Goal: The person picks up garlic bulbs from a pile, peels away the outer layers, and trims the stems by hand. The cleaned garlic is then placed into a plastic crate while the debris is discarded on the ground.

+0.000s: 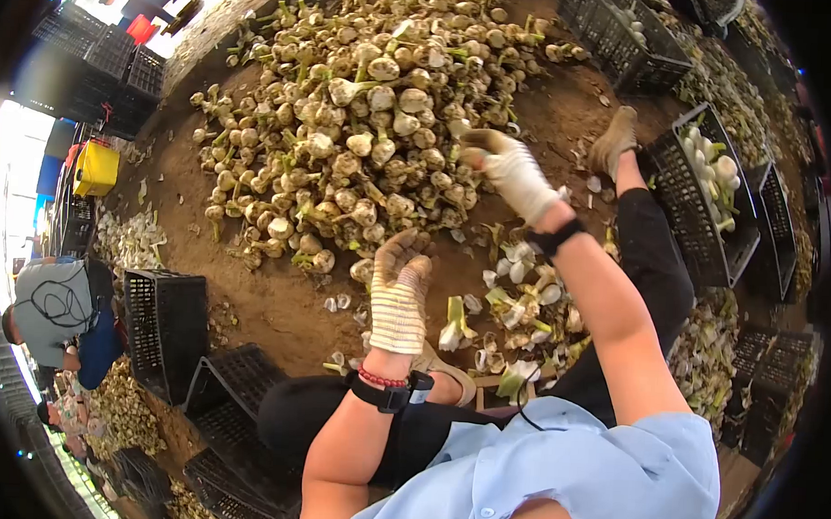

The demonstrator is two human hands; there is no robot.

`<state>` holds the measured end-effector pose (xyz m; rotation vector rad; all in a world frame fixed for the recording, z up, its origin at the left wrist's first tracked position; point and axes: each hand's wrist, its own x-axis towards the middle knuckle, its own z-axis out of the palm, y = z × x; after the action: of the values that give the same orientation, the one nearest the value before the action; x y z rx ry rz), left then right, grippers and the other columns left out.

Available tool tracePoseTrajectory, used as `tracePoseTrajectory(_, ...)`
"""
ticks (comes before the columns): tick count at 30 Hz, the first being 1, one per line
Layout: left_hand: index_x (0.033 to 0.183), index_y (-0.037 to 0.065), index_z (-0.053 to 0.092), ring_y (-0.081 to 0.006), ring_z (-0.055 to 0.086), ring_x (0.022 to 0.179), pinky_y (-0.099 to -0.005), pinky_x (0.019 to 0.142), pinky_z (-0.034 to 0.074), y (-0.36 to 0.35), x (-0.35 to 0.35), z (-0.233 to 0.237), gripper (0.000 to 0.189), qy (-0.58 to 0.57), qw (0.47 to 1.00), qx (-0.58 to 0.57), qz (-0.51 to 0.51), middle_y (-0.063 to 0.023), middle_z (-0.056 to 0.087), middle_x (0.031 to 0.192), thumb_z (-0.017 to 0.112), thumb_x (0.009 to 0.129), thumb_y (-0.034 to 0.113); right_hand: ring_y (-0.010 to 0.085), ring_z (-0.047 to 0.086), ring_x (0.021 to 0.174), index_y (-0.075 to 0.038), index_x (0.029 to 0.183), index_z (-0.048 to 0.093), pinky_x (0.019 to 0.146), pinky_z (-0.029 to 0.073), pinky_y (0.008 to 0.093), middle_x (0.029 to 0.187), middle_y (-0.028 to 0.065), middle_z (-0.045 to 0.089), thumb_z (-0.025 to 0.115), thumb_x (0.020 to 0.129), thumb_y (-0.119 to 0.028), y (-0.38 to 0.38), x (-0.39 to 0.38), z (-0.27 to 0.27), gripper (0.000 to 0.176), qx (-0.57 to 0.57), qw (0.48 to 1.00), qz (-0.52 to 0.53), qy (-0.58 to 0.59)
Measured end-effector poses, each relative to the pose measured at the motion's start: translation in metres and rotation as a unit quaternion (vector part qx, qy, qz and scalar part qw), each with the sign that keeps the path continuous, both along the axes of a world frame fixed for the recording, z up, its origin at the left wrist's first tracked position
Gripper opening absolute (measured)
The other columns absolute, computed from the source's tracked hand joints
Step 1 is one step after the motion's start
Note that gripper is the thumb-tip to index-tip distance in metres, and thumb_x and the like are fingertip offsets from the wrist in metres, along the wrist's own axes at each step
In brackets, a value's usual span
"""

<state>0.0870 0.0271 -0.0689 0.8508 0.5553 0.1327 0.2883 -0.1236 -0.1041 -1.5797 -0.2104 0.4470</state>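
Note:
A big heap of garlic bulbs [347,127] with soil on them lies on the dirt floor in front of me. My left hand [400,287], in a striped, soiled work glove, is at the heap's near edge with its fingers curled; whether anything is between them cannot be made out. Gloved as well, my right hand [512,171] is at the heap's right side, fingers bent toward the bulbs, and what they may hold is hidden. Below my right hand, peeled garlic and loose skins [525,301] lie on the ground between my legs.
A black crate [701,198] with white bulbs stands to the right, another crate [620,36] at the upper right. Black crates [167,327] stand at the left, beside a person in a grey top [56,304]. A yellow container [97,169] is at the far left.

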Motion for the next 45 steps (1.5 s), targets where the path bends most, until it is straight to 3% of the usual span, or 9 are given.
tracePoseTrajectory(5,0.127,0.005,0.055,-0.0260,0.059,0.114,-0.0406,0.100,0.051,0.023,0.001,-0.006,0.038,0.019,0.999,0.031,0.018,-0.0122,0.059,0.124,0.058,0.090,-0.004,0.0343,0.063,0.108,-0.010,0.140,0.051,0.089,0.052,0.0414,0.131,0.0228,0.058,0.072,0.086,-0.023,0.113,0.094,-0.060,0.060,-0.287,0.949,-0.026,-0.127)
tracePoseTrajectory(11,0.121,0.004,0.058,-0.0217,0.061,0.111,-0.0342,0.097,0.051,0.047,0.000,-0.018,0.028,0.043,0.998,-0.038,0.036,-0.0100,0.062,0.121,0.060,0.093,0.001,0.0327,0.057,0.122,-0.008,0.152,0.034,0.098,0.048,0.0385,0.145,0.0221,0.048,0.074,0.084,-0.030,0.147,0.169,-0.076,0.082,-0.427,0.898,0.084,-0.070)
tracePoseTrajectory(15,0.119,0.004,0.058,-0.0253,0.060,0.112,-0.0395,0.098,0.051,0.055,0.005,-0.023,0.028,0.036,0.998,-0.024,0.043,-0.0122,0.062,0.120,0.058,0.092,-0.001,0.0230,0.062,0.111,-0.003,0.136,0.049,0.097,0.049,0.0336,0.123,0.0162,0.064,0.082,0.079,-0.024,0.112,0.152,-0.095,0.069,0.003,0.995,0.093,0.040)
tracePoseTrajectory(19,0.140,0.006,0.046,-0.0218,0.055,0.116,-0.0404,0.101,0.048,0.053,0.014,-0.020,0.050,0.019,1.000,0.024,-0.006,-0.0091,0.054,0.128,0.064,0.094,0.014,0.0172,0.058,0.109,-0.003,0.129,0.049,0.096,0.048,0.0299,0.118,0.0092,0.061,0.085,0.077,-0.024,0.085,-0.011,0.043,0.067,0.047,0.994,0.041,0.089)
tracePoseTrajectory(25,0.146,0.009,0.040,-0.0176,0.059,0.107,-0.0284,0.091,0.051,0.041,0.005,0.011,0.062,0.008,0.994,-0.078,-0.081,-0.0081,0.060,0.121,0.070,0.092,0.010,0.0178,0.051,0.122,-0.004,0.142,0.040,0.104,0.043,0.0330,0.132,0.0104,0.053,0.070,0.086,-0.010,0.049,-0.137,0.035,0.064,-0.020,0.990,0.077,-0.114)
tracePoseTrajectory(29,0.134,0.003,0.049,-0.0227,0.060,0.106,-0.0317,0.090,0.052,0.030,-0.006,0.001,0.063,-0.057,0.963,0.261,-0.047,-0.0118,0.057,0.124,0.080,0.079,0.003,0.0108,0.054,0.102,-0.001,0.141,0.046,0.093,0.045,0.0266,0.121,0.0037,0.057,0.058,0.093,-0.011,0.013,-0.149,0.068,0.050,0.036,0.997,0.071,0.015)
tracePoseTrajectory(31,0.128,0.002,0.052,-0.0279,0.059,0.101,-0.0360,0.089,0.051,0.025,-0.017,0.016,0.066,-0.100,0.823,0.559,-0.014,-0.0149,0.056,0.117,0.085,0.070,0.004,0.0080,0.054,0.100,0.000,0.139,0.048,0.091,0.046,0.0262,0.117,0.0012,0.060,0.060,0.097,-0.021,0.008,-0.151,0.085,0.048,0.085,0.991,0.052,0.087)
tracePoseTrajectory(35,0.124,0.005,0.055,-0.0376,0.051,0.107,-0.0439,0.092,0.046,0.011,-0.031,0.031,0.068,-0.128,0.724,0.678,-0.012,-0.0204,0.050,0.118,0.086,0.064,0.007,0.0071,0.054,0.098,-0.001,0.130,0.057,0.089,0.046,0.0259,0.109,-0.0007,0.064,0.063,0.097,-0.040,0.010,-0.160,0.089,0.052,0.162,0.976,0.100,0.110)
tracePoseTrajectory(45,0.119,0.006,0.054,-0.0318,0.056,0.102,-0.0377,0.089,0.050,-0.012,-0.034,0.043,0.070,-0.164,0.752,0.639,0.007,-0.0150,0.051,0.115,0.091,0.060,0.007,0.0109,0.056,0.088,0.002,0.119,0.061,0.080,0.049,0.0266,0.096,0.0051,0.067,0.061,0.099,-0.023,-0.002,-0.175,0.099,0.032,0.008,0.998,0.023,-0.062)
